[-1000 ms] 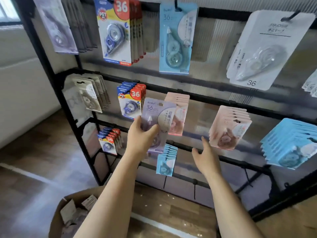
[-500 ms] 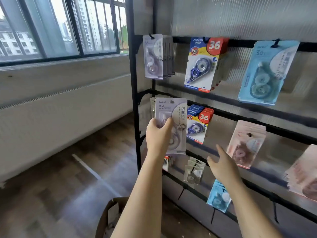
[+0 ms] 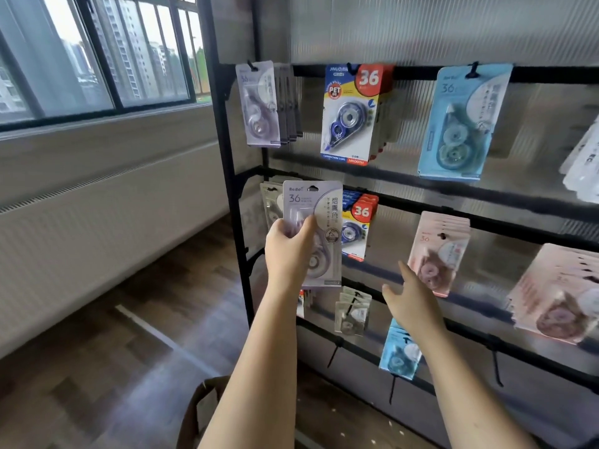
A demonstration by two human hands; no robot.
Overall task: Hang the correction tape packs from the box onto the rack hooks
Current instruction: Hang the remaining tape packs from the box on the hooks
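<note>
Risk: pack (image 3: 319, 234) misses its hook (image 3: 251, 65), since the hang hole is small and the grip sits low, so the card may flex. Left hand (image 3: 289, 251) pinches the pack mid-body, upright, before the rack's (image 3: 227, 176) left column. Right hand (image 3: 410, 301) is loosely spread and probably holds nothing.

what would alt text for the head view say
The left hand holds a lilac pack up in front of a black rack hung with other packs. The right hand reaches open toward the rack.
</note>
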